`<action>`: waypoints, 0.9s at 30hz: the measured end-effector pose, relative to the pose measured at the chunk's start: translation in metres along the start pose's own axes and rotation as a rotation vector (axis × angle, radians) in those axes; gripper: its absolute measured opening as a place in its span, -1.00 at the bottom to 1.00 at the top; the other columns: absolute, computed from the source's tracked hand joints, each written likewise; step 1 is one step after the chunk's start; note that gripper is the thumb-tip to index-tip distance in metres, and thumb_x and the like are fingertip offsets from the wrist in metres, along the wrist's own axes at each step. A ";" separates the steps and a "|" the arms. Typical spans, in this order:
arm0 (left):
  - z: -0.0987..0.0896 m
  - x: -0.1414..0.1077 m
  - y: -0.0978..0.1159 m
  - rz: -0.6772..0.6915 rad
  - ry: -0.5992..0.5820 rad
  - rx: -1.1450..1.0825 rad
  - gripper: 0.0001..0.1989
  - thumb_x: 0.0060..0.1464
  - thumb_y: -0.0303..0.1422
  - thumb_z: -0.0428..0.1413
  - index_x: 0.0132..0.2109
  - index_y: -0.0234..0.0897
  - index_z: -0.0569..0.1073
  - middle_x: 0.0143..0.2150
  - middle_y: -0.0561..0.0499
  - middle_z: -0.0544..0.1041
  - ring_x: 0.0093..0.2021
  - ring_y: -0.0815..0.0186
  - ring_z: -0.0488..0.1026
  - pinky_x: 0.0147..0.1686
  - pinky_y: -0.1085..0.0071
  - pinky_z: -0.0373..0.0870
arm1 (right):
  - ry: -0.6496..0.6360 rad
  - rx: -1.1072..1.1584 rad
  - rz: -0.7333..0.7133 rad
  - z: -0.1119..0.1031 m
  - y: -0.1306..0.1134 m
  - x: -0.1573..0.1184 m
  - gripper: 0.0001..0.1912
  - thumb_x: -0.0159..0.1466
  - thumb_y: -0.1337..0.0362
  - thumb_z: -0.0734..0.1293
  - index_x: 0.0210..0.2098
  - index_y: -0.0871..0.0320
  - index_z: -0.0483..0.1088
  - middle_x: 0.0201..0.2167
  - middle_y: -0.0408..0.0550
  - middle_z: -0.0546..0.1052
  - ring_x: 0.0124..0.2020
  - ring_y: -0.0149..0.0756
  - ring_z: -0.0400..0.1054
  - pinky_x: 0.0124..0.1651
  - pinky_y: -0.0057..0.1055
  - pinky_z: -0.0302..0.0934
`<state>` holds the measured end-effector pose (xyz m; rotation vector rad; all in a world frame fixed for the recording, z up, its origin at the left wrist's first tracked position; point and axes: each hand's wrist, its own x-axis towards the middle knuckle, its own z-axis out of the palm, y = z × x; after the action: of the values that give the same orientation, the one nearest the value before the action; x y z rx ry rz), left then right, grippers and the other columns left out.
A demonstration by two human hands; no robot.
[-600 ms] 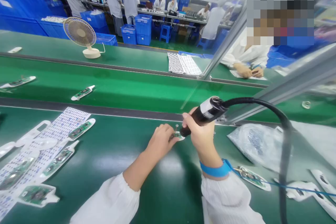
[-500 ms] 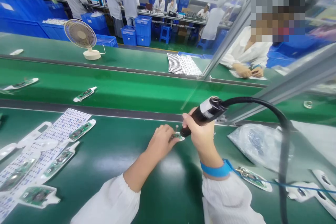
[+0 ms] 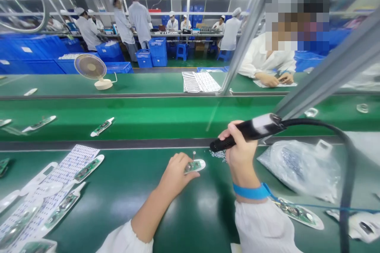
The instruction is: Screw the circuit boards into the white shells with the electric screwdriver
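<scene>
Left hand (image 3: 173,176) is partly closed, its thumb and fingers bent round the near end of a circuit board (image 3: 194,166), which is gripped just above the green table (image 3: 184,217) or against it; which of the two cannot be told. The board is placed at the fingertips, to the right of the palm, with the thumb laid along its near side and the fingers over its far side. Its left end is covered by the fingers, while its rounded right end is left exposed. It is seen to be narrow and green, dotted with small parts, and set in a white shell (image 3: 203,164) whose rim is shown round the free end. A thin upright stem with a pale round top (image 3: 194,153) is seen at its far edge. By the right hand (image 3: 242,154), closed round its dark body, a black tool (image 3: 247,130) is held at a slant, its nose lowered to the left beside a scatter of tiny screws (image 3: 219,154), well apart from the board. A blue band (image 3: 252,191) is worn on the right wrist. To the right a clear plastic bag (image 3: 299,170) is laid, and to the left a printed sheet (image 3: 81,153) is partly covered by similar boards (image 3: 89,168).
</scene>
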<state>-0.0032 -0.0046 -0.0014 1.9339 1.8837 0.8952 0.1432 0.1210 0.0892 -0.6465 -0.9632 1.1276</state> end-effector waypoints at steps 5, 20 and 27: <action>-0.005 0.006 -0.015 0.060 0.022 0.008 -0.75 0.08 -0.35 0.35 -0.12 -0.22 0.48 -0.12 -0.05 0.56 -0.11 0.14 0.48 -0.11 0.23 0.42 | -0.026 0.053 0.095 -0.008 0.015 0.003 -0.76 0.10 0.22 0.53 -0.37 0.15 0.41 -0.69 -0.25 0.41 -0.67 -0.36 0.31 -0.51 -0.39 0.26; -0.052 0.193 -0.094 -0.207 0.174 0.245 -0.71 0.07 -0.22 0.29 -0.13 -0.29 0.52 -0.14 -0.14 0.58 -0.13 0.09 0.52 -0.10 0.22 0.47 | -0.043 0.080 0.178 -0.005 0.014 0.001 -0.76 0.11 0.18 0.53 -0.38 0.14 0.44 -0.67 -0.24 0.41 -0.65 -0.37 0.30 -0.48 -0.37 0.26; -0.015 0.092 -0.035 0.177 0.215 0.161 -0.82 0.27 -0.35 0.08 -0.01 -0.19 0.48 0.05 -0.08 0.54 0.12 0.10 0.43 0.15 0.09 0.31 | -0.081 0.130 0.165 -0.012 0.020 0.007 -0.76 0.10 0.18 0.53 -0.40 0.15 0.45 -0.70 -0.23 0.41 -0.68 -0.37 0.29 -0.53 -0.40 0.23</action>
<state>-0.0448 0.0849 0.0094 2.2069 1.9790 1.0711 0.1459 0.1342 0.0694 -0.5866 -0.9089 1.3592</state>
